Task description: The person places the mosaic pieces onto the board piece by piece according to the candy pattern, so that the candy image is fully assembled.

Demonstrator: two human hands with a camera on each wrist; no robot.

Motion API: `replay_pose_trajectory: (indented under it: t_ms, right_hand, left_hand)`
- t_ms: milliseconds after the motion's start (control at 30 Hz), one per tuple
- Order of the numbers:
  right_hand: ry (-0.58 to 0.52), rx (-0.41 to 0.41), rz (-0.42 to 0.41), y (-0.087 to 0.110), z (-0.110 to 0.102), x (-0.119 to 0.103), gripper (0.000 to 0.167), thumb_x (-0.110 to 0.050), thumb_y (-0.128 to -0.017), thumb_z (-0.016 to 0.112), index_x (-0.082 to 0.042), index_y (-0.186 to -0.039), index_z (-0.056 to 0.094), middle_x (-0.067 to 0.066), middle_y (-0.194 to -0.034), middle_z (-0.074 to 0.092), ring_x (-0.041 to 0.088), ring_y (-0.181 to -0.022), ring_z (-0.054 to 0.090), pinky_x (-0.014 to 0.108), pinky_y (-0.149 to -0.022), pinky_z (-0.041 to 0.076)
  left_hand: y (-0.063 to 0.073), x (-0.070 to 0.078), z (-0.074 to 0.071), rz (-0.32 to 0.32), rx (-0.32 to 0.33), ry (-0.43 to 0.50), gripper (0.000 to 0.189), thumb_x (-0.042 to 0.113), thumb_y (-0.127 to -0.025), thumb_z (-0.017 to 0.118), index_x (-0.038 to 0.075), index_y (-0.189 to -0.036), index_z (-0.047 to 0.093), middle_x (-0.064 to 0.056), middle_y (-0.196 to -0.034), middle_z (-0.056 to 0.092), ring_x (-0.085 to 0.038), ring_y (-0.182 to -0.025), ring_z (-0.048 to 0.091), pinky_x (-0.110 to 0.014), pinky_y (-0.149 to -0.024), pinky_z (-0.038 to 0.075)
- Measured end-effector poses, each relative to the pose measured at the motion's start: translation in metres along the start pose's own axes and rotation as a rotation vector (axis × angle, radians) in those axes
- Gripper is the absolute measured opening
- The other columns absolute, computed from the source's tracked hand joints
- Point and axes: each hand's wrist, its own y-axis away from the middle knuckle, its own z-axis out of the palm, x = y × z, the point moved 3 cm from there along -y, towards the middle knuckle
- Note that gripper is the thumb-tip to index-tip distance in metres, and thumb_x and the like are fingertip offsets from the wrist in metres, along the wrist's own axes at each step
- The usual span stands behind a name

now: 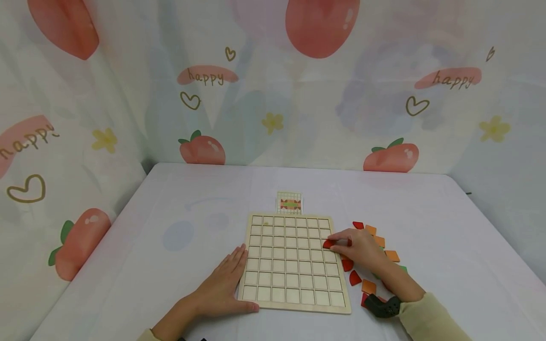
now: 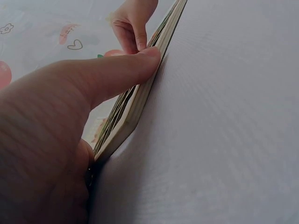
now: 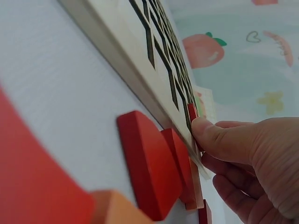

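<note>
White cloth-like table surface [image 1: 431, 222] before a fruit-print backdrop [image 1: 307, 109]. On it, pale wooden grid board [image 1: 304, 308], flat. Left hand [image 1: 222, 286]: grasping nothing, fingers extended along the board's left edge, thumb on its near rim. Right hand [image 1: 360, 248]: thumb and fingers pinching a piece. Pattern card [image 1: 289, 202] just beyond the far edge. Loose orange pieces [image 1: 392, 256], with red and green ones, right of the board. Pinched red piece [image 1: 327, 244]: at the rightmost column, third row from far; seating cannot be determined.
</note>
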Motion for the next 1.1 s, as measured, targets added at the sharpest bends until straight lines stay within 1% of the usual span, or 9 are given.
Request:
replay_pose_trajectory:
  t_ms: [100, 300, 467, 633, 733, 900, 1100]
  right_hand:
    - [0.001, -0.001, -0.003, 0.0002, -0.0003, -0.0009, 0.026, -0.014, -0.076, 0.075, -0.007, -0.101, 0.072, 0.005, -0.094, 0.068, 0.004, -0.055, 0.040, 0.021, -0.045, 0.035]
    - [0.002, -0.021, -0.004, -0.0012, -0.0005, -0.0015, 0.028, -0.014, -0.076, 0.075, -0.006, -0.103, 0.071, 0.005, -0.095, 0.068, 0.005, -0.061, 0.045, 0.021, -0.048, 0.039]
    - [0.002, -0.019, -0.053, -0.0016, -0.0009, -0.0018, 0.028, -0.011, -0.075, 0.075, -0.004, -0.102, 0.071, 0.005, -0.094, 0.068, 0.005, -0.065, 0.048, 0.020, -0.050, 0.041]
    - [-0.003, -0.018, -0.082, -0.0014, -0.0009, -0.0011, 0.028, -0.009, -0.075, 0.075, -0.004, -0.102, 0.071, 0.004, -0.093, 0.068, 0.004, -0.064, 0.047, 0.020, -0.048, 0.040]
    - [-0.006, -0.025, -0.069, -0.0023, -0.0010, -0.0012, 0.028, -0.010, -0.075, 0.075, -0.005, -0.102, 0.071, 0.004, -0.093, 0.068, 0.004, -0.061, 0.045, 0.020, -0.047, 0.038]
    - [0.000, -0.033, -0.022, -0.0023, -0.0009, -0.0019, 0.029, -0.011, -0.075, 0.075, -0.004, -0.102, 0.071, 0.006, -0.094, 0.068, 0.005, -0.054, 0.040, 0.020, -0.043, 0.034]
    - [0.019, -0.027, -0.025, -0.0020, -0.0001, -0.0025, 0.030, -0.011, -0.075, 0.076, -0.004, -0.103, 0.071, 0.006, -0.095, 0.068, 0.005, -0.062, 0.045, 0.020, -0.045, 0.036]
  left_hand:
    - [0.0001, 0.0000, 0.0003, 0.003, 0.003, -0.004, 0.116, 0.077, -0.071, 0.050, -0.001, -0.146, 0.008, -0.010, -0.153, 0.000, -0.021, -0.138, 0.000, -0.040, -0.110, 0.010]
    - [0.0000, -0.0002, 0.0006, 0.006, 0.007, -0.005, 0.116, 0.077, -0.071, 0.049, -0.001, -0.146, 0.008, -0.010, -0.153, -0.001, -0.021, -0.138, -0.001, -0.041, -0.110, 0.009]
    - [-0.0008, -0.0007, 0.0011, 0.001, 0.005, -0.011, 0.117, 0.078, -0.070, 0.048, -0.001, -0.146, 0.008, -0.010, -0.153, -0.001, -0.021, -0.138, -0.001, -0.041, -0.110, 0.009]
    - [-0.0009, -0.0009, 0.0013, -0.001, 0.005, -0.011, 0.117, 0.078, -0.070, 0.048, -0.001, -0.146, 0.008, -0.009, -0.153, -0.001, -0.021, -0.138, 0.000, -0.040, -0.110, 0.009]
    - [-0.0007, -0.0008, 0.0006, 0.003, 0.008, -0.010, 0.116, 0.077, -0.070, 0.049, -0.001, -0.146, 0.008, -0.010, -0.153, -0.001, -0.021, -0.138, 0.000, -0.040, -0.110, 0.009]
    - [-0.0004, -0.0001, -0.0003, 0.010, 0.012, -0.004, 0.116, 0.076, -0.071, 0.051, -0.001, -0.146, 0.008, -0.010, -0.153, 0.000, -0.021, -0.138, 0.000, -0.040, -0.110, 0.009]
    - [-0.0006, 0.0003, -0.0008, 0.007, 0.013, -0.012, 0.116, 0.077, -0.070, 0.051, -0.002, -0.146, 0.009, -0.011, -0.153, 0.001, -0.022, -0.138, 0.001, -0.040, -0.110, 0.010]
